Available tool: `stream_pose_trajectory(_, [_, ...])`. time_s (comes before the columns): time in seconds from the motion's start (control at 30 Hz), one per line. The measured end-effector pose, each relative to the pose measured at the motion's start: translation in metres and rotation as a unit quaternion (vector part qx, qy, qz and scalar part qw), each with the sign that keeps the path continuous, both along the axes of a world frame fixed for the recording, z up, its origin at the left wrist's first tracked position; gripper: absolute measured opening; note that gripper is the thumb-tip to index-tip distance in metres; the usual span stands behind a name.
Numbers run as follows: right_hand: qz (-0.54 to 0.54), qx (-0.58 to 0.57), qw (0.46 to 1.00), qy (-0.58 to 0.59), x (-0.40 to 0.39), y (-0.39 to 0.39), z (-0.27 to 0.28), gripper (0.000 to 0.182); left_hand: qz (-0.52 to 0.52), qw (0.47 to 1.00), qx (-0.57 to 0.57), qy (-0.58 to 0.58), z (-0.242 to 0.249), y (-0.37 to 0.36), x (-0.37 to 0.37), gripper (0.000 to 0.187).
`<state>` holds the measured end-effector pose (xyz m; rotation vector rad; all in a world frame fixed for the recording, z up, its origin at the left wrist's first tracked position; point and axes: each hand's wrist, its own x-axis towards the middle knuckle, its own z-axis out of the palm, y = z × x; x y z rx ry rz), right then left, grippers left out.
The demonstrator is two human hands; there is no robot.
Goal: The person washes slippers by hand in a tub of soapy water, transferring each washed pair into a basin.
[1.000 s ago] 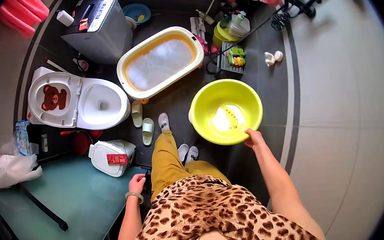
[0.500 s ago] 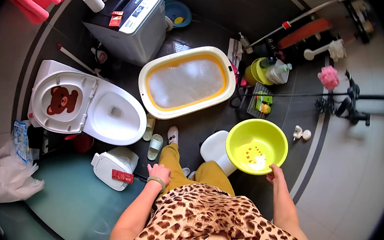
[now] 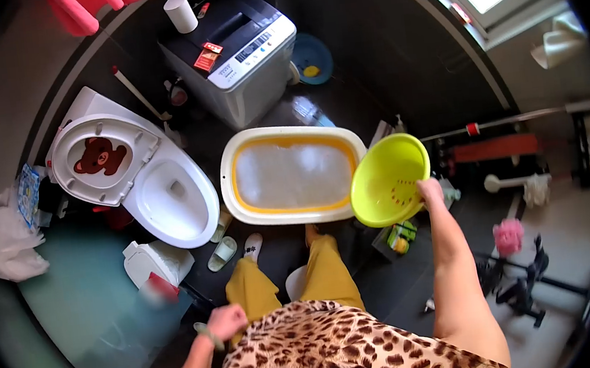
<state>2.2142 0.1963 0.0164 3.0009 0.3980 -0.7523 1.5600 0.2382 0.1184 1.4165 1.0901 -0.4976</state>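
My right hand (image 3: 430, 193) grips the rim of a lime-green plastic basin (image 3: 387, 174), its fingers closed on the right edge. The basin is tilted, with small red marks inside, and overlaps the right end of a white and yellow oval tub (image 3: 298, 217) on the floor. Beside my left thigh, in front of the leopard-print top, my left hand (image 3: 229, 322) is curled into a loose fist with nothing showing in it. A bracelet circles that wrist.
Left of the tub is a toilet (image 3: 201, 212) with its lid up. A small white bin (image 3: 149, 262) and slippers (image 3: 222, 254) lie nearer. Behind stand a washing machine (image 3: 230, 47) and a blue basin (image 3: 321, 55). A green toy (image 3: 401, 234) is below the lime basin.
My right hand has carried the green basin forward and tilted it beside the tub. My left hand has drawn back and curled up. The view has shifted, showing more of the window.
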Motion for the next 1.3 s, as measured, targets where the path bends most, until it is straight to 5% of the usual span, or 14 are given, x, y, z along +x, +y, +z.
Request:
stream_pose_trajectory(0.07, [0.155,-0.096,0.983,-0.030,-0.017,0.090,0.009,0.039,0.067,0.996,-0.060,-0.017,0.003,-0.036,-0.006,0.016])
stream_pose_trajectory(0.23, [0.271,-0.065,0.952,-0.131,-0.006,0.237,0.003,0.028,0.202,0.952,-0.230,-0.013,-0.018,-0.107,0.002,0.014])
stream_pose_trajectory(0.43, [0.340,-0.095,0.908,-0.225,0.039,0.316,0.004,0.023,-0.154,0.970,-0.180,-0.045,-0.102,-0.093,0.122,0.032])
stream_pose_trajectory(0.53, [0.348,-0.139,0.894,-0.246,0.057,0.323,0.006,0.025,-0.230,0.965,-0.063,-0.111,-0.137,-0.078,0.228,0.054])
stream_pose_trajectory(0.7, [0.313,-0.188,0.901,-0.235,0.082,0.302,0.016,0.029,-0.335,0.913,-0.072,-0.220,-0.141,-0.123,0.331,0.048])
stream_pose_trajectory(0.9, [0.298,-0.153,0.930,-0.151,0.088,0.252,-0.011,0.036,-0.252,0.931,0.006,-0.263,-0.142,-0.151,0.327,0.020])
stream_pose_trajectory(1.0, [0.362,-0.139,0.907,-0.163,0.045,0.213,-0.053,0.037,-0.156,0.935,-0.194,-0.253,-0.122,-0.139,0.325,0.009])
stream_pose_trajectory(1.1, [0.376,-0.181,0.899,-0.130,-0.020,0.193,-0.093,0.031,-0.165,0.817,-0.362,-0.418,-0.105,-0.140,0.325,0.007])
stream_pose_trajectory(1.2, [0.363,-0.205,0.903,-0.106,-0.057,0.176,-0.136,0.027,-0.184,0.850,-0.301,-0.392,-0.102,-0.125,0.304,0.010])
stream_pose_trajectory(1.3, [0.363,-0.189,0.906,-0.106,-0.074,0.171,-0.170,0.025,0.041,0.908,-0.224,-0.351,-0.135,-0.113,0.273,0.021])
